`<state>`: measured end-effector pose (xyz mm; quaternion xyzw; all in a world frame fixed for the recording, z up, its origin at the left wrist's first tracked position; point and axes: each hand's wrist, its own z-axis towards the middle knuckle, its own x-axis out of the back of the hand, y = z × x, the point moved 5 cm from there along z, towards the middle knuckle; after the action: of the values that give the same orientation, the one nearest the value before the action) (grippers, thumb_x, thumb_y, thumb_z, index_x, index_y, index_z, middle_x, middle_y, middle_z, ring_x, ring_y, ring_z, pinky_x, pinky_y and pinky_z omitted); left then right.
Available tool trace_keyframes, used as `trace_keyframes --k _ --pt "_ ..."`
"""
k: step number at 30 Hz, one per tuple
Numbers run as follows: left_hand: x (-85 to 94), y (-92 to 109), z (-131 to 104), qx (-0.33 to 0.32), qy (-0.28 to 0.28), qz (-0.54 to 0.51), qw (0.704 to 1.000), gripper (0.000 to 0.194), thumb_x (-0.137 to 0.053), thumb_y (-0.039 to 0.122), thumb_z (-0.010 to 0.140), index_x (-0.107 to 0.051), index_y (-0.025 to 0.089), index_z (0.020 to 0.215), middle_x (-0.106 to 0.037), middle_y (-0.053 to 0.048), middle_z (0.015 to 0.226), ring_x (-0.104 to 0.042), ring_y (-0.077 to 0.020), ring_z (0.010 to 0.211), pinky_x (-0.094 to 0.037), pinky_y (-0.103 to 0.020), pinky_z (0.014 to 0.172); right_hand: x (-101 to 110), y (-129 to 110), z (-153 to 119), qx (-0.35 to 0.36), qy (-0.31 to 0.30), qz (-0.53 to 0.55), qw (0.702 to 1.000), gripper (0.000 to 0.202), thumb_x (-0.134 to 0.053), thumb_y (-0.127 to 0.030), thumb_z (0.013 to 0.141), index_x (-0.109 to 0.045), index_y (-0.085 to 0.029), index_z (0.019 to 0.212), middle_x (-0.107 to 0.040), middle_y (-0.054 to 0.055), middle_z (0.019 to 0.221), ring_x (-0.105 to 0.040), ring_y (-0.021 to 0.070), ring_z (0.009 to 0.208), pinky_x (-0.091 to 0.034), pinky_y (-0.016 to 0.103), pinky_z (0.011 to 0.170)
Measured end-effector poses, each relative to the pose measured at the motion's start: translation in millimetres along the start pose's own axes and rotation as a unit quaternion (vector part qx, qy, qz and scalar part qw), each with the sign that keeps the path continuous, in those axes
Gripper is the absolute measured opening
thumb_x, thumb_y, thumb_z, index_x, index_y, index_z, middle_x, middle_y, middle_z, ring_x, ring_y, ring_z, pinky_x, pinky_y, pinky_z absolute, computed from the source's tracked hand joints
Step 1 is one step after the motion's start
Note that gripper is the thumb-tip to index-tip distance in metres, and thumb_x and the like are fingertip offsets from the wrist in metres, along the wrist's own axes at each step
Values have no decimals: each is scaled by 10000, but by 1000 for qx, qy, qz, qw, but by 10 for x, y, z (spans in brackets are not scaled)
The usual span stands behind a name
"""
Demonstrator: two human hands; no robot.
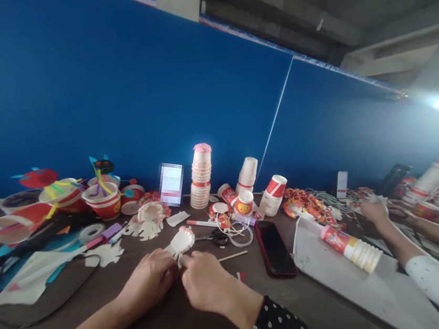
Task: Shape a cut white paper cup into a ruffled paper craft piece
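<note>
Low over the dark table, my left hand and my right hand come together with bent fingers at the near edge of a cut paper cup. Its white side is slit into strips, and the rolled rim curves away from me. Both hands seem to pinch strips of it, though the fingertips are partly hidden. Just beyond lie a pair of scissors and a red and white marker. Another cut paper cup, its strips splayed out, rests to the left.
A tall stack of paper cups stands behind. Rightward are a phone, a grey board with a cup stack lying on it, and another person's hand. Decorated cups and a tape roll crowd the left.
</note>
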<state>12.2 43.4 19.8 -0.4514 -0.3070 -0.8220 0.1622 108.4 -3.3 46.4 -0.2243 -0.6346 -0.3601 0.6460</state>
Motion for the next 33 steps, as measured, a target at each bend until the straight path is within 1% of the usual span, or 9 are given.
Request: trace_keyframes --k 4,8,11,16,20,23,28,33 --pt "-31 -35 -5 -31 -11 -4 999 171 -414 138 780 -537 173 667 -565 -29 666 -517 -182 674 -376 -277 626 -6 2 -8 -13 12 3 1000 115 -576 -172 743 -659 -155 666 -634 50 826 -550 156 654 -434 280 555" --pt "-40 -62 4 -36 -13 -15 999 215 -403 218 832 -551 178 681 -575 -30 679 -523 -173 661 -388 -268 617 -30 12 -13 -13 31 8 999 108 -574 -175 753 -663 -155 694 -641 51 819 -551 153 641 -447 284 583" --pt "-37 -75 5 -28 0 -22 999 237 -407 240 836 -543 182 651 -576 -25 657 -524 -168 637 -397 -262 606 -35 13 -21 -9 38 7 999 95 -586 -190 745 -670 -160 712 -639 47 816 -553 157 640 -452 288 579" --pt "-64 -108 -7 -27 14 -25 999 221 -431 240 818 -541 192 632 -571 -13 635 -533 -169 624 -396 -256 594 -7 19 -30 -14 32 5 999 88 -595 -193 735 -675 -163 711 -636 35 819 -554 158 638 -450 286 549" --pt "-98 -130 -12 -30 15 -16 999 223 -423 241 824 -536 196 637 -563 -12 635 -532 -172 629 -392 -257 599 4 39 -33 -23 9 14 1000 95 -605 -215 724 -682 -161 728 -638 28 852 -563 160 645 -458 291 560" --pt "-99 -124 -5 -25 20 -5 999 233 -412 246 826 -535 198 634 -559 -16 639 -531 -176 629 -392 -263 596 16 57 -40 -35 -1 24 999 126 -589 -236 738 -684 -156 759 -644 32 882 -574 160 637 -457 291 544" --pt "-73 -75 9 -31 13 4 999 251 -397 257 830 -536 198 630 -566 -20 637 -540 -171 618 -401 -256 582 72 45 -55 -40 0 18 999 132 -586 -236 737 -678 -148 773 -649 51 816 -589 170 639 -442 278 503" --pt "-59 -73 -1 -48 33 5 998 275 -373 243 824 -527 200 600 -561 -15 600 -534 -161 570 -403 -244 548 87 1 -69 -26 -3 4 1000 115 -575 -217 763 -664 -157 720 -636 36 730 -586 172 623 -450 291 506"
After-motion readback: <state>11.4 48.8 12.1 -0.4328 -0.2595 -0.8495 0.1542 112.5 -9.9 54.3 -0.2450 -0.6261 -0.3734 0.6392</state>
